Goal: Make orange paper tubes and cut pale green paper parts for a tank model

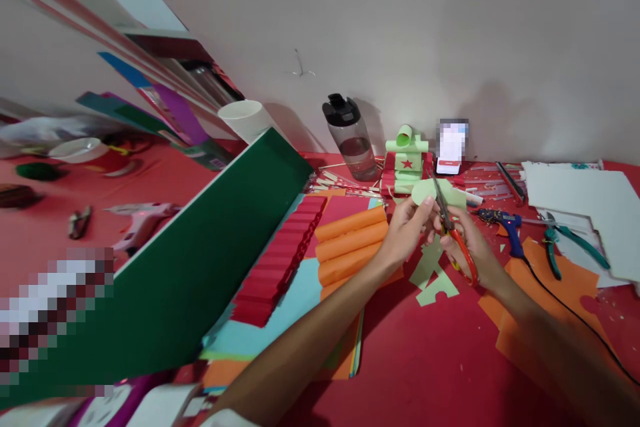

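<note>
Pinched in my left hand [407, 230] is a piece of light green paper [425, 193] with a rounded edge. My right hand [467, 240] is closed around red-handled scissors [463, 257], their blades pointing up and lying against the green paper. Below my hands, light green paper scraps [434, 283] with curved cut-outs lie on the red table [415, 360]. Just behind stands a paper model [407, 163] of green rolls and red sides, with a red star on its front. Orange paper rolls [350, 243] rest beside my left forearm.
A green board [215, 240] leans at left, near pleated red paper [280, 263]. At the back stand a water bottle [353, 140] and a phone [451, 147]. To the right lie a blue glue gun [510, 230], its cord, pliers [575, 240] and orange sheets [555, 280].
</note>
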Tool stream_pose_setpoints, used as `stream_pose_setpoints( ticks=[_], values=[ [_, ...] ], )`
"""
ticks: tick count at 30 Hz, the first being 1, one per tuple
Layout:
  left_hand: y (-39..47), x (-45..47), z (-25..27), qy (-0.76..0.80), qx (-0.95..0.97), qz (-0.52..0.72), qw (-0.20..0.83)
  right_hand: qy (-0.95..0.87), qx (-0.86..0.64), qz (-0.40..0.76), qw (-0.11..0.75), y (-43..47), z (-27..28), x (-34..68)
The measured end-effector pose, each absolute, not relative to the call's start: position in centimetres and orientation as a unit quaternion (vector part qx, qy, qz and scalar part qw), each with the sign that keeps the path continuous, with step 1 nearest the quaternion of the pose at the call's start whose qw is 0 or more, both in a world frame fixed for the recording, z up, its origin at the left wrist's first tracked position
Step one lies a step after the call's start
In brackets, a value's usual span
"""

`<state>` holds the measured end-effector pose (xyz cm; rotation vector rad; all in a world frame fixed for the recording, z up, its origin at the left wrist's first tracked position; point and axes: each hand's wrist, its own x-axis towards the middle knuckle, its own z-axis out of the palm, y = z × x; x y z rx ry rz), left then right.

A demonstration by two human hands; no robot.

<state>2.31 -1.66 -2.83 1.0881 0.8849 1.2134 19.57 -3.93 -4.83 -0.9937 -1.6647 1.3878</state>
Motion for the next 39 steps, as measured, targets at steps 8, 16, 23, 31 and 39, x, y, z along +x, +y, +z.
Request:
stream_pose_setpoints(
  ticks=[8, 16, 23, 31, 39],
  values=[
    [-1.5, 2.3, -3.1, 0.424, 0.453, 0.562, 0.547, -0.654, -0.41, 0.541, 0.334, -4.3, -4.3, 19.5],
    [-0.9, 1.6, -3.6, 0.428, 0.521, 0.538, 0.506, -0.682, -0.399, 0.523, 0.319, -3.9, -3.8, 20.0],
    [-0.9, 1.4, -3.4, 0.434, 0.53, 0.52, 0.51, -0.68, -0.412, 0.517, 0.316, -3.9, -3.8, 20.2],
    [-1.0, 1.5, -3.1, 0.436, 0.523, 0.517, 0.518, -0.654, -0.421, 0.539, 0.324, -4.1, -4.3, 20.0],
    [-0.9, 1.0, -2.3, 0.433, 0.54, 0.488, 0.531, -0.683, -0.417, 0.515, 0.308, -3.6, -3.5, 20.4]
  ],
)
